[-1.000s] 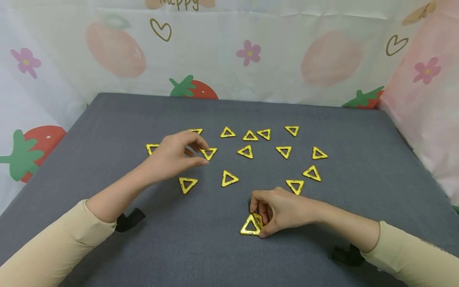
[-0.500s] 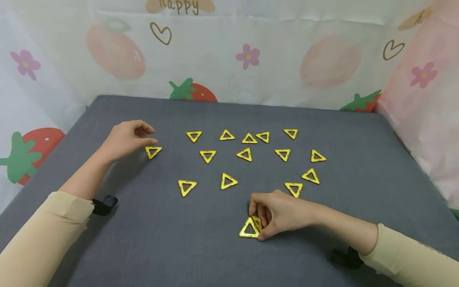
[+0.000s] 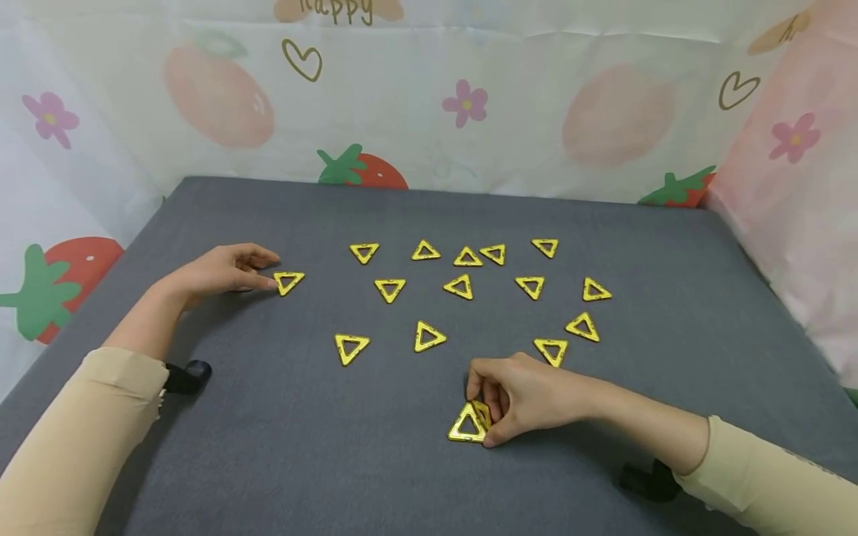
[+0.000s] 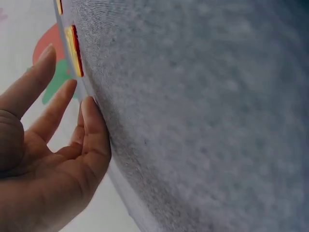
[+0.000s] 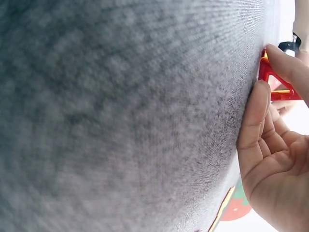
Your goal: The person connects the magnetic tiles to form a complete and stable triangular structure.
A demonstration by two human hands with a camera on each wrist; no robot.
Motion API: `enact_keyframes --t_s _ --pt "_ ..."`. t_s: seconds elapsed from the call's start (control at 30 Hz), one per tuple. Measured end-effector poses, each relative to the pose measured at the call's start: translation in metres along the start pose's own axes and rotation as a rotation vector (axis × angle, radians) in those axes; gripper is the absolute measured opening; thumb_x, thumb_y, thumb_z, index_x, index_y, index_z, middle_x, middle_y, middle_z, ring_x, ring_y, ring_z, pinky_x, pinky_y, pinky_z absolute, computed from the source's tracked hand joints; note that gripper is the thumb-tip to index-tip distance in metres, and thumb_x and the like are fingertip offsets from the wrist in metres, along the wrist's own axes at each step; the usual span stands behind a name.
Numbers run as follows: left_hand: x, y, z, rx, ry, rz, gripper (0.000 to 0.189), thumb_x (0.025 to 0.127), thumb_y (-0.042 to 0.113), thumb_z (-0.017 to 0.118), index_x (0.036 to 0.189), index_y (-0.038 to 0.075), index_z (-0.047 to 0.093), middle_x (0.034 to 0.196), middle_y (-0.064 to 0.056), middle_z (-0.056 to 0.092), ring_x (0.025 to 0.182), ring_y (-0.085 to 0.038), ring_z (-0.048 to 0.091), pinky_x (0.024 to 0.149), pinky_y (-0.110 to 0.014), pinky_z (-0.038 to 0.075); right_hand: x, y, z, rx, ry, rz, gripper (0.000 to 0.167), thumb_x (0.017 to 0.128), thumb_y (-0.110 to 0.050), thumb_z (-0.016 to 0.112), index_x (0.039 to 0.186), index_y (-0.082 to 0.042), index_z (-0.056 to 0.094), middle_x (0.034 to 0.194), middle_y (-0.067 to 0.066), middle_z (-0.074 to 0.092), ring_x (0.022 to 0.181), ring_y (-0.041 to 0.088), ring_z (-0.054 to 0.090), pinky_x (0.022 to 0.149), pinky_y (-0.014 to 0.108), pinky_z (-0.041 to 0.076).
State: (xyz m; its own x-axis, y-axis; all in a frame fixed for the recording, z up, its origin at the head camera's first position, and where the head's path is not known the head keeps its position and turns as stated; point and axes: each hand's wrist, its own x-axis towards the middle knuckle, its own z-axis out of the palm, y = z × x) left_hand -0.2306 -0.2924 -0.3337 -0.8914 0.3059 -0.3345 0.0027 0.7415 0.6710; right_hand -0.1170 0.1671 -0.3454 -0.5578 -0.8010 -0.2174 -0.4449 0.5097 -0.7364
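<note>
On the left, my left hand (image 3: 224,269) rests low beside a yellow magnetic triangle tile (image 3: 289,283), its thumb at or very near the tile's corner. The left wrist view shows those fingers spread and loosely bent, with a tile (image 4: 74,51) beyond them. Toward the front, my right hand (image 3: 529,394) pinches yellow triangle tiles standing tilted together; the front tile (image 3: 458,431) faces me and another leans behind it. In the right wrist view a red frame side (image 5: 284,95) shows between thumb and fingers. The palm hides part of the tiles.
Several loose yellow triangle tiles lie flat across the grey table (image 3: 302,461), among them one tile (image 3: 351,348) left of centre and one tile (image 3: 551,351) just beyond the right hand. A printed curtain (image 3: 509,45) borders the back and sides.
My left hand has swept left, from over the middle-left tiles to the leftmost tile, and has come lower beside it. The right hand keeps its grip in the same place.
</note>
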Motion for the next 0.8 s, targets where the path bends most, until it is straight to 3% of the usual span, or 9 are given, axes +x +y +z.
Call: enact_keyframes --t_s 0.27,0.8 --pt "0.005 0.0043 0.0021 0.057 -0.007 -0.013 0.071 0.09 0.041 0.071 0.147 0.009 0.043 0.155 -0.032 0.027 0.141 -0.05 0.03 0.108 -0.063 0.034 0.0002 0.0012 0.0 0.016 -0.005 0.0 0.039 0.075 -0.024 0.086 0.102 -0.02 0.058 0.074 -0.008 0.064 0.064 0.0 0.06 0.059 0.02 0.05" --pt "0.0077 0.0039 0.0071 0.069 0.039 0.008 0.058 0.092 0.03 0.071 0.14 0.005 0.05 0.152 -0.034 0.032 0.137 -0.05 0.036 0.104 -0.06 0.039 -0.0004 0.0008 -0.0006 0.016 -0.004 0.004 0.039 0.075 -0.023 0.086 0.102 -0.02 0.058 0.074 -0.008 0.063 0.064 0.0 0.06 0.059 0.019 0.049"
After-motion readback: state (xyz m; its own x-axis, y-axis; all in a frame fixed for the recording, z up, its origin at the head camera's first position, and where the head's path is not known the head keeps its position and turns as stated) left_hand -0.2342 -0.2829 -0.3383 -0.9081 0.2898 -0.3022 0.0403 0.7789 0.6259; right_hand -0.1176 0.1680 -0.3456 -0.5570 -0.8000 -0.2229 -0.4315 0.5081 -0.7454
